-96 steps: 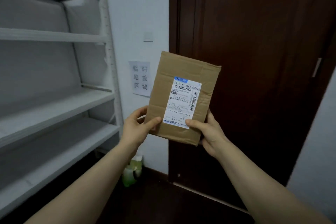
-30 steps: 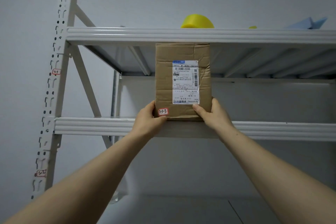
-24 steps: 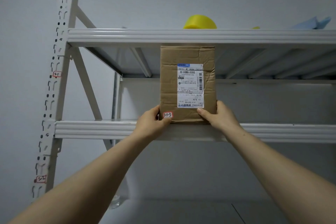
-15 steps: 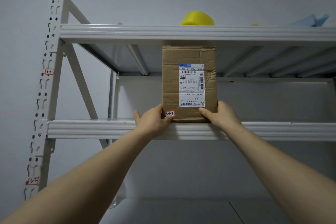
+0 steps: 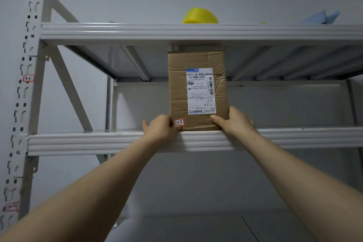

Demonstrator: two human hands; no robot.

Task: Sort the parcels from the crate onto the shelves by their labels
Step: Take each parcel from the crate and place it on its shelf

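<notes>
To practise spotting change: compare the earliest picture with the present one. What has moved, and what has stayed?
The parcel went from in front of the door up onto the shelf, where it stands upright. Left hand and right hand still hold its lower corners; its label still faces the camera.

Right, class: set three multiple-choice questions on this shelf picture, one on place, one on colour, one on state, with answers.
1. Where does the parcel stand? A in a crate; B on the front edge of the middle shelf; C on the floor.
2. What colour is the round object on the top shelf? A yellow; B red; C black.
3. How is the parcel held? A by nothing; B by one hand from above; C by the left hand and right hand at its lower corners.
Answers: 1 B, its bottom edge rests on that shelf's rim. 2 A, it shows bright yellow. 3 C, a thumb lies on each lower corner.
</notes>
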